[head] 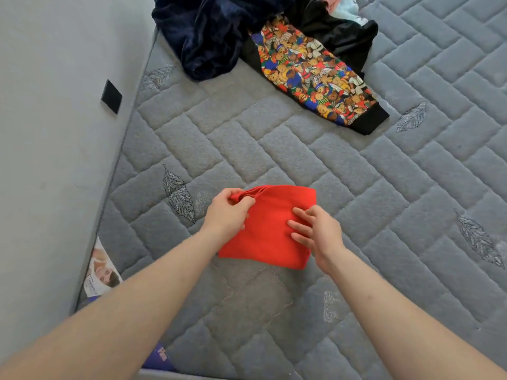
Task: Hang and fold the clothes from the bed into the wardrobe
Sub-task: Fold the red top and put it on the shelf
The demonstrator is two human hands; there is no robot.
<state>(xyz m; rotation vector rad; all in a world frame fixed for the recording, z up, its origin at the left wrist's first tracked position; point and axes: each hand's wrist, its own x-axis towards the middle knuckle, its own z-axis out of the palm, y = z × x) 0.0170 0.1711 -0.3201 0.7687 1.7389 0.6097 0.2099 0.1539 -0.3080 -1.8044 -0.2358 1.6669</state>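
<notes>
A red garment (270, 231), folded into a small square, lies on the grey quilted mattress (301, 160) in the middle of the view. My left hand (226, 213) pinches its gathered upper left corner. Straight fingers of my right hand (315, 231) press flat on its right side. Further back lie a garment with a teddy-bear print and black cuff (310, 72), a dark blue velvet garment (208, 31) and a black garment (340, 31) in a loose pile.
A grey wall (55, 133) with a black switch plate (111, 96) runs along the mattress's left edge. A printed label (103, 272) sticks to the mattress's near left side. A pale blue and pink cloth (344, 6) peeks out at the top.
</notes>
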